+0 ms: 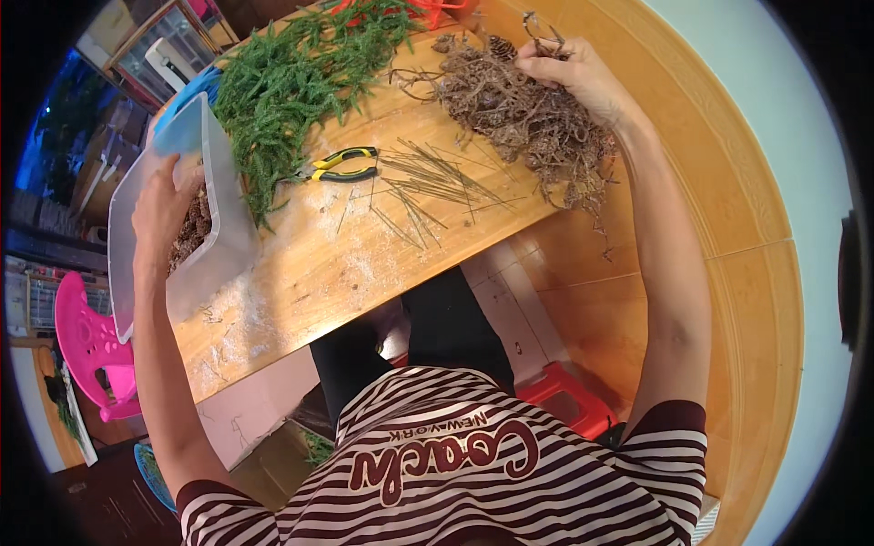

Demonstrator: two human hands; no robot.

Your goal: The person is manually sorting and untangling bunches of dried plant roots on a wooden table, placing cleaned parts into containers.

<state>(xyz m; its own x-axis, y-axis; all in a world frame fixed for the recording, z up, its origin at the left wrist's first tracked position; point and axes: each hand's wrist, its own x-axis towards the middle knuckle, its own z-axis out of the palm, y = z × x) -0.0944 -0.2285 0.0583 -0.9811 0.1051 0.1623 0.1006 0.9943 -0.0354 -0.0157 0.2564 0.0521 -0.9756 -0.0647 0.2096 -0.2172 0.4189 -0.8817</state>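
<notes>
My left hand (162,211) reaches over the near side of a translucent plastic bin (238,241), its fingers apart and nothing visible in them. Brown pine cones (193,227) lie inside the bin below that hand. At the far right of the table, my right hand (583,80) closes its thumb and fingers on a dried brown twig in a tangled heap of dried twigs (519,109). A pine cone (502,48) shows at the top of this heap. Pliers with yellow and black handles (341,166) lie between my hands, beside thin loose wire-like stems (432,187).
Green artificial sprigs (282,82) cover the table's back left. Whitish dust and bits are scattered over the wooden tabletop (309,282). A pink plastic chair (86,337) stands left of the table, and a red stool (569,400) sits below its near edge. Something red (428,11) is at the back.
</notes>
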